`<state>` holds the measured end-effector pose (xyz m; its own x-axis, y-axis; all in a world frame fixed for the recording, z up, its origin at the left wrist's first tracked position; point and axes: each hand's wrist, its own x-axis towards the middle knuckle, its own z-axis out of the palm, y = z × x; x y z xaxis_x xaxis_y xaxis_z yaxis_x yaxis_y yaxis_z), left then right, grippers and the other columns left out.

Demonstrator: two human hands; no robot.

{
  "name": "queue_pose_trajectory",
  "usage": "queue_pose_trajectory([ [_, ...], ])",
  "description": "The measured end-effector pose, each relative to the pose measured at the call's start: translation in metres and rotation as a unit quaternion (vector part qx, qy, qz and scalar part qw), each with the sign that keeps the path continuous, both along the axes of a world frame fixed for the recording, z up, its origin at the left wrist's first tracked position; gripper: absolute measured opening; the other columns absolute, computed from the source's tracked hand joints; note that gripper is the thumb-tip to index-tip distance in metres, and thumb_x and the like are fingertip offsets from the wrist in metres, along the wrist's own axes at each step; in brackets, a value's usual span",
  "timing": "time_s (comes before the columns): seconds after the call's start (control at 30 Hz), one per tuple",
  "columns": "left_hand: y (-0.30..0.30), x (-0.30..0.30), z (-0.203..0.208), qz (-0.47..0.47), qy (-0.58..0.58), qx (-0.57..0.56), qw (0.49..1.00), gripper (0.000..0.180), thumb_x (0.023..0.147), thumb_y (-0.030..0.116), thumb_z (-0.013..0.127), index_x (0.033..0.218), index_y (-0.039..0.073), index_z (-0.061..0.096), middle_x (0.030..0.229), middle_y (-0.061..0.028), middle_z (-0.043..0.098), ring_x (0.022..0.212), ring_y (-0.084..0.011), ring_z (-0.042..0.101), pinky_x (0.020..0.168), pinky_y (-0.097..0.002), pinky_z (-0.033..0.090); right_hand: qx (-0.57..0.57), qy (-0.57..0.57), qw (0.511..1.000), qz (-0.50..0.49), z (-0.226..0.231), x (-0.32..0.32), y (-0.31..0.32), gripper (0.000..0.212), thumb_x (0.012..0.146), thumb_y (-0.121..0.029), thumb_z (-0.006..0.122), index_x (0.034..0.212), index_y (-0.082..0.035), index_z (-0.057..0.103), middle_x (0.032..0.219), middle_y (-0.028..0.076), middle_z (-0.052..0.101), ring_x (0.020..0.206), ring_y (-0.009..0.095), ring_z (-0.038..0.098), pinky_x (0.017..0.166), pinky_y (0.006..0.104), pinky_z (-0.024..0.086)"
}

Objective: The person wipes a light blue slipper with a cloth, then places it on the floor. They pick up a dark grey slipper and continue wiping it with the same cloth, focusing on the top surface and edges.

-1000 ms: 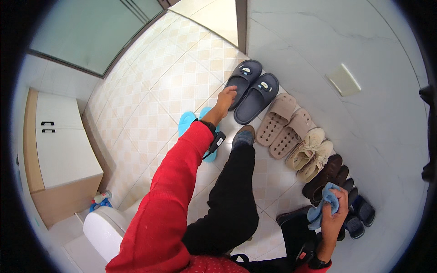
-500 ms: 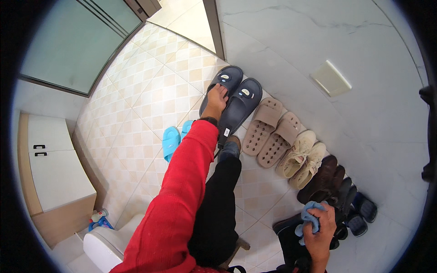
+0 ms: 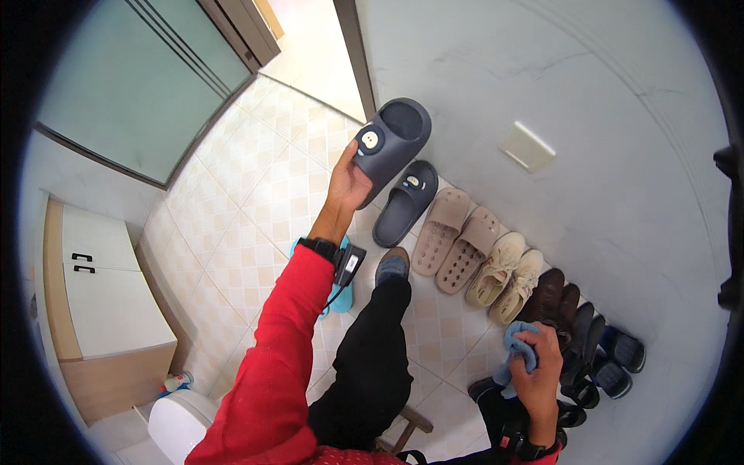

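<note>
My left hand [image 3: 349, 184] grips a dark grey slipper [image 3: 397, 153] by its side, near the strap with its round white cartoon charm. The slipper is lifted off the floor and tilted. Its matching slipper [image 3: 399, 213] lies on the tiles just below and to the right. In my right hand [image 3: 541, 372] is a crumpled blue cloth [image 3: 514, 353], held over my right leg in front of the dark shoes. A black band with a small box [image 3: 350, 263] is strapped to my left wrist.
Along the wall on the right stand beige slippers [image 3: 440, 232], cream lace-up shoes [image 3: 497, 271], brown shoes [image 3: 549, 291] and several dark pairs. Blue slippers [image 3: 341, 298] lie partly behind my left arm. A white cabinet [image 3: 108, 310] and a toilet [image 3: 174, 426] are at left; a wooden stool [image 3: 415, 418] shows beneath me.
My left hand has picked up the left dark grey slipper and raised it from the floor. The right hand still holds the blue cloth and has barely moved.
</note>
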<state>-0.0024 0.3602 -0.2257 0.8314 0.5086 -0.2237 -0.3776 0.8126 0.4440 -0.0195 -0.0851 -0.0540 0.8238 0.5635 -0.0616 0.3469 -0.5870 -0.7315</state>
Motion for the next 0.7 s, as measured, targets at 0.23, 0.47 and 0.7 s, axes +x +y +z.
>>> queue_pose_trajectory([
  [0.23,-0.091,-0.016,0.153,-0.162,-0.083,-0.013,0.983,0.044,0.095,0.029,0.056,0.131,0.004,0.052,0.132,-0.0184,0.057,0.121,-0.0313,0.055,0.106,-0.0462,0.042,0.171,-0.059,0.98,-0.087,0.001,0.012,-0.015,0.023,0.081,0.004,0.057,0.103,-0.001,0.061,0.099,0.012,0.06,0.086,0.023,0.06,0.08,0.03,0.047],
  [0.47,-0.226,-0.012,0.261,-0.286,-0.118,0.165,0.936,0.041,0.094,0.013,0.055,0.131,-0.006,0.05,0.13,-0.0173,0.058,0.119,-0.0249,0.058,0.106,-0.0371,0.043,0.49,0.118,0.818,-0.278,0.027,0.023,-0.043,0.021,0.09,-0.009,0.056,0.109,-0.001,0.058,0.088,0.001,0.056,0.079,0.009,0.051,0.074,0.0268,0.045],
  [0.7,-0.367,-0.038,0.291,-0.211,-0.028,0.388,0.897,0.045,0.087,0.011,0.068,0.128,0.0,0.054,0.118,-0.0052,0.06,0.108,-0.0159,0.056,0.096,-0.0302,0.044,0.64,0.117,0.671,-0.355,0.067,0.034,-0.09,0.027,0.089,-0.01,0.055,0.114,-0.001,0.057,0.082,0.001,0.057,0.067,0.01,0.054,0.062,0.0255,0.046],
])
